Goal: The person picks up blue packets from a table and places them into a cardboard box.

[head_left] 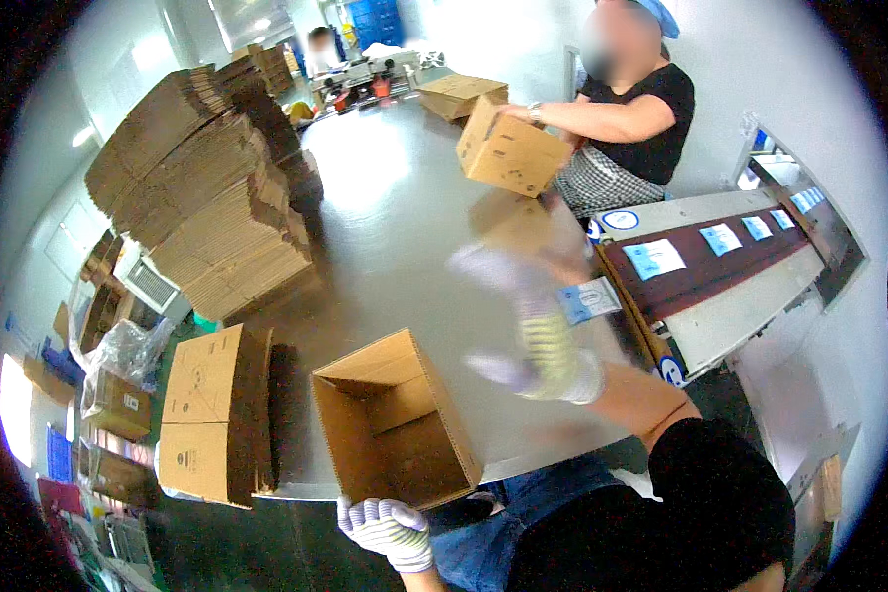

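An open cardboard box (pixel 449 444) stands at the near edge of the metal table, its inside bare. My left hand (pixel 385 533), in a striped knit glove, has its fingers curled over the box's near rim. My right hand (pixel 543 340), gloved alike, is over the table to the right of the box, smeared by motion. Its thumb and fingers are spread wide with nothing visible between them. Right beside that hand, at the conveyor's end, is a blue-and-white sachet (pixel 590 300); whether they touch I cannot tell.
A conveyor belt (pixel 696 271) on the right carries several similar sachets. Across the table (pixel 395 247) a co-worker holds a cardboard box (pixel 513 148). Tall stacks of flattened cartons (pixel 207 187) line the left side, with folded cartons (pixel 207 414) at the near left corner.
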Demonstrator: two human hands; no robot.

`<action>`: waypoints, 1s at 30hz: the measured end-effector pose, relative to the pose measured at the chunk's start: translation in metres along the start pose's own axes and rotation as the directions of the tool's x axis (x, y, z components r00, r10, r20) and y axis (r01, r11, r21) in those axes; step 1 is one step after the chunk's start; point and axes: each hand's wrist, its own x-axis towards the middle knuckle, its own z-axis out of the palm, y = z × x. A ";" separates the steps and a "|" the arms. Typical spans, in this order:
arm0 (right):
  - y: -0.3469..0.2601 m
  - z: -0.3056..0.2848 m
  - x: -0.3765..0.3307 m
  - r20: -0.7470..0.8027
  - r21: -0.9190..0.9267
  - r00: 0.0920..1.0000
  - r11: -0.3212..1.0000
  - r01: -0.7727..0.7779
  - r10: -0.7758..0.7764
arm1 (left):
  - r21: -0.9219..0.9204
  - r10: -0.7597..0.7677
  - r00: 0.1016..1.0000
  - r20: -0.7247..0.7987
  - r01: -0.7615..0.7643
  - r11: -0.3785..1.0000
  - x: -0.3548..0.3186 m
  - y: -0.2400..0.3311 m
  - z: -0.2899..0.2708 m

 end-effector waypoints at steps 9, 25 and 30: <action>0.084 0.129 -0.178 0.553 0.302 0.710 0.689 -0.659 0.437 | -0.045 -0.001 0.996 -0.090 -0.003 0.999 0.007 0.015 0.003; 0.089 0.155 -0.201 0.478 -0.031 0.811 0.929 -0.368 0.337 | -0.075 0.034 0.998 -0.061 -0.038 0.996 0.010 0.017 -0.003; 0.093 0.156 -0.204 0.346 0.018 0.896 0.953 -0.304 0.279 | -0.065 0.021 1.000 -0.007 -0.022 0.998 0.003 0.014 -0.003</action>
